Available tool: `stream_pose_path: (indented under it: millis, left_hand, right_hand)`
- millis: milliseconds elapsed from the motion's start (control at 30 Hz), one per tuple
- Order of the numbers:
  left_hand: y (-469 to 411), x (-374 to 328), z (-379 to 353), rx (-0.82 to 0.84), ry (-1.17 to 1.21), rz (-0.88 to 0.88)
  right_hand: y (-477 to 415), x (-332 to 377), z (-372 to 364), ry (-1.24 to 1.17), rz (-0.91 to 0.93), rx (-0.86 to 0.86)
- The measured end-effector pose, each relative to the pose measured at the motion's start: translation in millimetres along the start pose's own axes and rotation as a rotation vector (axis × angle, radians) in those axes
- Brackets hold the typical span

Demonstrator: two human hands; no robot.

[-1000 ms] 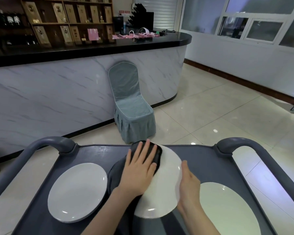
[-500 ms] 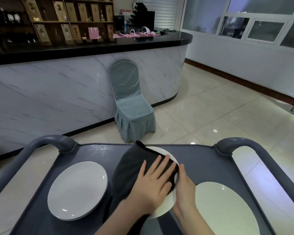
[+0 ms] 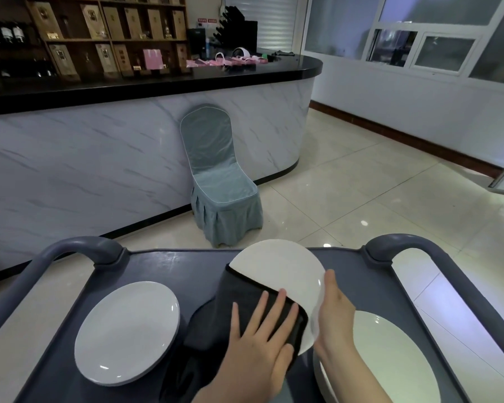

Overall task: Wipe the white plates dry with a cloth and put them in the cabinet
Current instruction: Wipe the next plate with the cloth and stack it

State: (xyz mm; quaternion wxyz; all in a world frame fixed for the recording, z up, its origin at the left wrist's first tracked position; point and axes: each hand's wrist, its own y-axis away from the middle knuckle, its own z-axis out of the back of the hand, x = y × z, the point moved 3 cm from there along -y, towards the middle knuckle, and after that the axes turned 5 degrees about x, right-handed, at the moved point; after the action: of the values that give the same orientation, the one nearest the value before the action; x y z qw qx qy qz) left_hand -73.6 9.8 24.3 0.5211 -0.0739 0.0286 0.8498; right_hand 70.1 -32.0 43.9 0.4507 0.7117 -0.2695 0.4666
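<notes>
Left hand [image 3: 256,344] flat on cloth [image 3: 245,289] over plate [image 3: 282,263], right hand [image 3: 335,318] apparently round its rim

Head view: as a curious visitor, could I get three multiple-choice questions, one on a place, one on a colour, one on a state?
1. Where does the cloth lie?
A. on the left plate
B. over the middle plate
C. on the chair
2. What colour is the cloth?
A. white
B. pink
C. dark grey
3. How is the left hand?
A. flat, fingers straight
B. a fist
C. holding a cup
Answers: B, it drapes that plate's near side; C, it looks almost black; A, straight fingers press the cloth.
</notes>
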Motion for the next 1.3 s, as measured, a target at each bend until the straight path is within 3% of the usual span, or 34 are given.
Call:
stream_pose_path:
  millis: [233, 367, 533, 833, 933, 1100, 1200, 1300]
  left_hand:
    - [-52, 32, 29, -0.076, 0.032, 0.002]
    - [-67, 66, 44, -0.147, 0.084, 0.077]
    - [-61, 100, 47, -0.095, 0.558, 0.087]
    - [-61, 95, 54, 0.023, 0.725, -0.002]
    - [-49, 93, 46, -0.081, 0.897, 0.110]
    - [-28, 93, 29, -0.380, 1.131, 0.476]
    - [-25, 99, 19, -0.338, 1.176, 0.582]
    - [-31, 110, 24, -0.235, 1.121, 0.487]
  right_hand:
    - [22, -16, -19, -0.028, 0.002, 0.207]
    - [23, -6, -15, 0.175, 0.133, 0.264]
    - [16, 20, -3, 0.395, 0.280, 0.414]
    - [13, 44, -17, 0.823, 0.538, 0.669]
    - [11, 45, -16, 0.794, 0.544, 0.648]
    - [12, 42, -1, 0.524, 0.467, 0.486]
    - [11, 29, 5, 0.322, 0.322, 0.336]
    - [13, 26, 5, 0.362, 0.328, 0.378]
